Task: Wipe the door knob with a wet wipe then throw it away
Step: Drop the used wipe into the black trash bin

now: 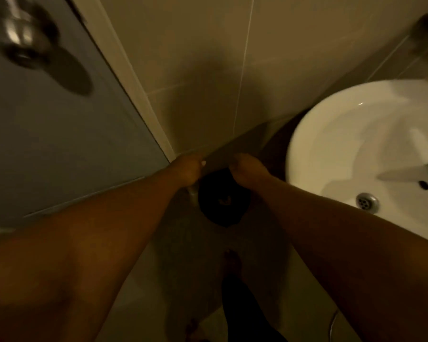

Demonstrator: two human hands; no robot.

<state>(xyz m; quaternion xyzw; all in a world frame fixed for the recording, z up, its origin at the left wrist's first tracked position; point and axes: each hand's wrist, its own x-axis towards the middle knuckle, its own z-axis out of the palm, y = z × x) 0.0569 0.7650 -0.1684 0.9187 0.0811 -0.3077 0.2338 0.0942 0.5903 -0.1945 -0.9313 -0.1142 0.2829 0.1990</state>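
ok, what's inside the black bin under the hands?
The bin has a dark liner, and a small pale scrap shows near its middle; too dim to say what it is. The left hand and right hand cover its far rim.

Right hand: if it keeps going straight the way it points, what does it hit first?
Probably the black-lined bin directly below the right hand: the fingers curl down over its far rim. Beyond that lies the floor-wall corner. Depth is unclear in this dim, blurred view.

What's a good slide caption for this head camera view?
Both hands reach down over a dark bin between door and sink.
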